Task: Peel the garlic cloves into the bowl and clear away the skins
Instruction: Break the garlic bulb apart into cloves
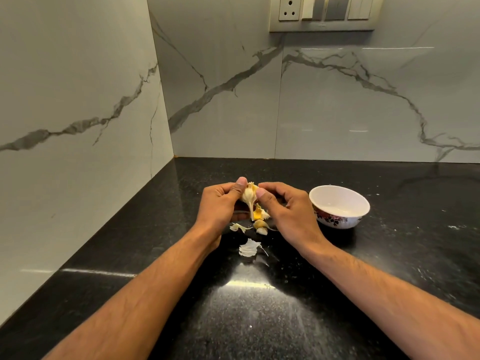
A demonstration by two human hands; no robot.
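Note:
A garlic bulb (248,196) with its stalk pointing down is held above the black counter between both hands. My left hand (220,203) grips its left side with the thumb on top. My right hand (285,206) pinches its right side, thumb against the bulb. A loose clove (260,226) lies on the counter just below the hands. Papery skins lie near it: a small skin piece (237,227) to the left and a larger skin piece (248,248) nearer me. A white bowl (340,203) with a floral band stands to the right of my right hand and looks empty.
The black speckled counter (259,307) runs into a corner of marble-patterned walls (337,100) at left and behind. A switch and socket panel (324,11) sits high on the back wall.

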